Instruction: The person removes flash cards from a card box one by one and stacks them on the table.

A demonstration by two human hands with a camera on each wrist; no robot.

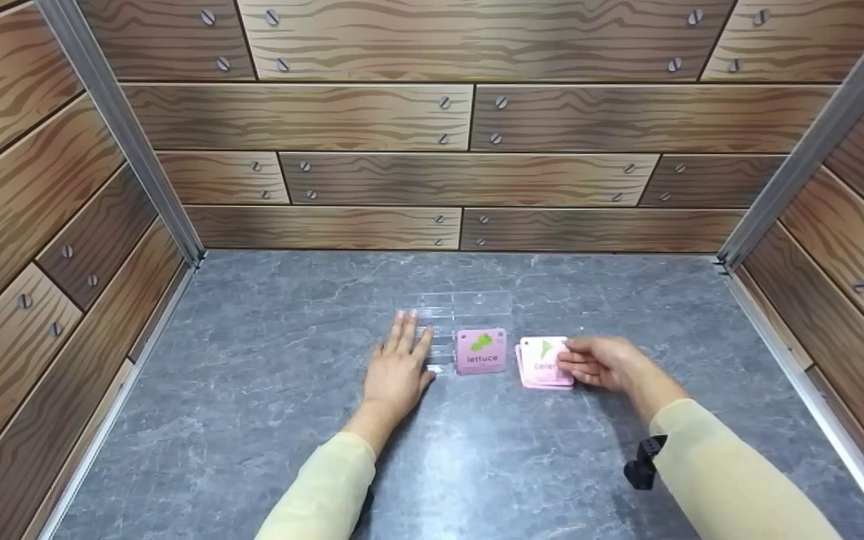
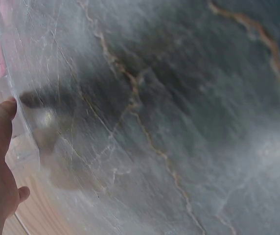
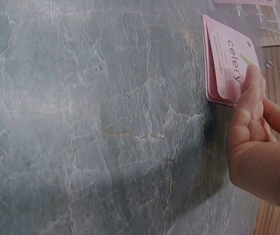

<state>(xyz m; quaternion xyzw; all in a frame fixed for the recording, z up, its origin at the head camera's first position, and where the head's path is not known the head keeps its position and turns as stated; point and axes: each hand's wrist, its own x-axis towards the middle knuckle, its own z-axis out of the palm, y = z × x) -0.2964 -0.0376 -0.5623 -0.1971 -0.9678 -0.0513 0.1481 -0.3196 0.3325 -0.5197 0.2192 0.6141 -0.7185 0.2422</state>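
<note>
My left hand lies with straight fingers against the left side of a clear plastic holder that is divided into slots. A pink lettuce card is in the holder's front right part. Just right of it, a small stack of pink cards lies on the table. The top one, a celery card, is pinched at its right edge by my right hand, tilted up a little from the cards below. My right fingers cover part of its picture and word.
The grey marbled tabletop is bounded by wood-patterned panels at the back and both sides. Metal posts stand at the back corners. A black wrist device is on the right sleeve.
</note>
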